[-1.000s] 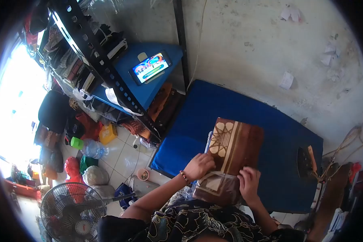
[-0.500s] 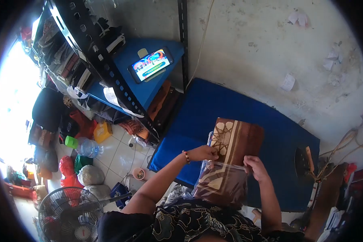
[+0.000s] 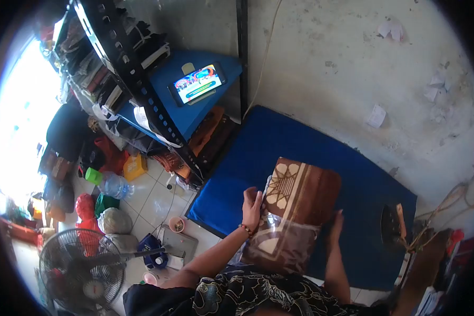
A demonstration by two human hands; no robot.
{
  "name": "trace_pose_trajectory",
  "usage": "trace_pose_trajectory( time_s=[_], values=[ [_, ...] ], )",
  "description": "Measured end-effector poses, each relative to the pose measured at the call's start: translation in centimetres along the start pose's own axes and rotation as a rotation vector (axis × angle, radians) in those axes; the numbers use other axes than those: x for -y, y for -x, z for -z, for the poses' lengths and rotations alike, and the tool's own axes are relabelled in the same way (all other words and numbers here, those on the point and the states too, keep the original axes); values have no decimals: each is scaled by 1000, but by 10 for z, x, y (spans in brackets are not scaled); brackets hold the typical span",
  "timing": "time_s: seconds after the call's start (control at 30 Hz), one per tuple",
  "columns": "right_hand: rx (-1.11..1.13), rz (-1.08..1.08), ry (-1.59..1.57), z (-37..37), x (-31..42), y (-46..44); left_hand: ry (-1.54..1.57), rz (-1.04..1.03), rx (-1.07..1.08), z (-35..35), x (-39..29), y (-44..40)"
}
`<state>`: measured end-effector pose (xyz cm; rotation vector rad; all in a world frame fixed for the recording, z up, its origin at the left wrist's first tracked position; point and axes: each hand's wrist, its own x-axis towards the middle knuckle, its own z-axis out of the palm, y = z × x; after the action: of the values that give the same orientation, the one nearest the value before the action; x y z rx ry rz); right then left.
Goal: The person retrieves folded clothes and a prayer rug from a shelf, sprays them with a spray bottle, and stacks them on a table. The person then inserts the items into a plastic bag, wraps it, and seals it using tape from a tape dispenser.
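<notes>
Two hands, the left hand (image 3: 252, 209) half open, the right hand (image 3: 334, 230) nearly straight-fingered, flank a folded brown cloth (image 3: 312, 190); whether either grips, I cannot tell. The cloth lies at the near edge of the blue table (image 3: 237, 168), partly inside clear plastic (image 3: 294, 246). Beyond, a lit phone (image 3: 197, 84) rests on a blue shelf (image 3: 190, 119).

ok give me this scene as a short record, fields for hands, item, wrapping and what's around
left hand: at the left edge of the item
right hand: beside the right edge, contact unclear
item: folded brown cloth with a cream pattern
wrapping: clear plastic over the part nearest the person
surface: blue tabletop
shelf: phone, screen lit
floor: fan; bottle with green cap
</notes>
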<state>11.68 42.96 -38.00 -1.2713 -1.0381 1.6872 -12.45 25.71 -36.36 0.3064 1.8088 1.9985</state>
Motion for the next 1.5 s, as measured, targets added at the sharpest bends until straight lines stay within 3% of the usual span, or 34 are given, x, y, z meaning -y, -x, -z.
trace_pose_trajectory(
  time_s=[0.1, 0.13, 0.2, 0.23, 0.27, 0.33, 0.43, 0.5, 0.57, 0.63, 0.67, 0.7, 0.77, 0.8, 0.83, 0.9, 0.93, 1.0, 1.03, 1.07, 1.13, 1.17, 1.2, 1.23, 1.3, 1.4, 1.5],
  values=[
    [243, -178, 23, -20, -6, 4, -478, 281, -80, 2, 48, -34],
    [283, -271, -58, -27, 3, -1, -419, 523, 87, -4, 43, -33],
    [355, -454, -221, -40, 28, -14, -69, 490, 339, -3, 63, -39],
    [401, -445, -169, -36, 23, -21, 286, 674, 327, -15, 39, -35],
    [448, -433, -116, -36, 13, -34, 419, 822, 294, -30, -39, -7],
    [538, -320, -66, -44, 20, -47, 453, 635, 260, -38, -56, 8],
    [580, -197, -89, -51, 55, -42, 542, 579, 212, -33, -42, 17],
    [578, -164, -109, -47, 80, -35, 645, 585, 229, -37, -88, 42],
    [574, -121, -134, -37, 108, -19, 772, 431, 392, -35, -112, 56],
    [569, -75, -148, -22, 132, 4, 757, 404, 482, -19, -90, 46],
    [585, -45, -137, -16, 142, 15, 610, 221, 397, -24, -105, 56],
    [619, -13, -111, -11, 152, 24, 491, 163, 418, -13, -92, 52],
    [831, 125, 37, -7, 171, 31, 331, -92, 473, -19, -121, 64],
    [992, 234, 151, -6, 182, 24, 414, -35, 603, -18, -136, 72],
    [1147, 334, 267, -4, 190, 17, 348, -54, 574, -16, -144, 74],
    [1364, 118, 44, -3, 175, -38, 217, -79, 515, -16, -154, 71],
    [1426, -54, -2, -15, 171, -60, 302, -83, 606, -20, -160, 64],
    [1445, -479, 24, -59, 173, -83, 115, -80, 573, -11, -159, 60],
    [1394, -422, 196, -93, 179, -56, 20, -90, 555, -8, -158, 58],
    [1339, -356, 368, -125, 187, -20, -172, -422, 427, -11, -156, 54],
    [1673, -587, 144, -148, 205, 39, -162, -529, 486, -4, -177, 53],
    [1686, -571, 176, -145, 224, 67, -156, -579, 514, 1, -185, 53],
    [1700, -555, 211, -139, 233, 86, 157, -472, 495, 6, -173, 47],
    [1678, -721, 127, -130, 214, 80, 336, -382, 514, 9, -170, 38],
    [1785, -600, 205, -135, 244, 103, 62, -194, 528, 0, -176, 18],
    [1854, -308, 167, -139, 212, 92, -586, -372, 969, -31, -130, -10],
    [1606, -4, 441, -137, 197, 72, -913, 36, 1214, -45, -142, -12]
  ],
)
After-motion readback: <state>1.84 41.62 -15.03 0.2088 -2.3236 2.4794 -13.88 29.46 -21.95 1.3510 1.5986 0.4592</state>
